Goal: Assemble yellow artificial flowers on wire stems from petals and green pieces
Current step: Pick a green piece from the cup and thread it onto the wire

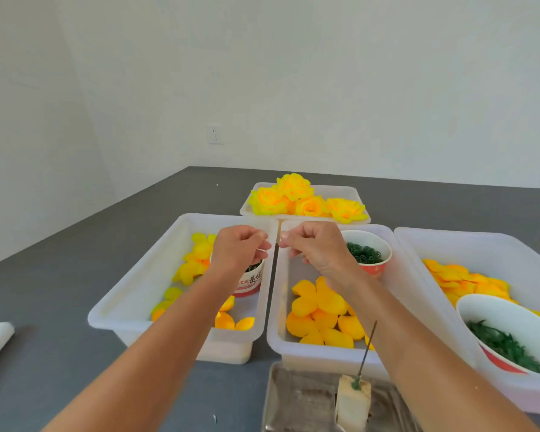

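On the grey tabletop [60, 275] we find the left bin [144, 275] with pale yellow petals [197, 260] and a paper cup [251, 282]. Above it the left hand [236, 249] hangs with fingers curled, tips pressed together; we cannot tell what they pinch, if anything. The right hand [317, 244] mirrors it over the middle bin [281, 307], above orange petals [318, 313] and a cup of green rings [365, 254]. A wire stem [368, 347] stands bare in a foam block [353, 400]. Finished flowers [306, 201] lie behind. We judge a small piece is being readied; next it must be threaded onto the stem.
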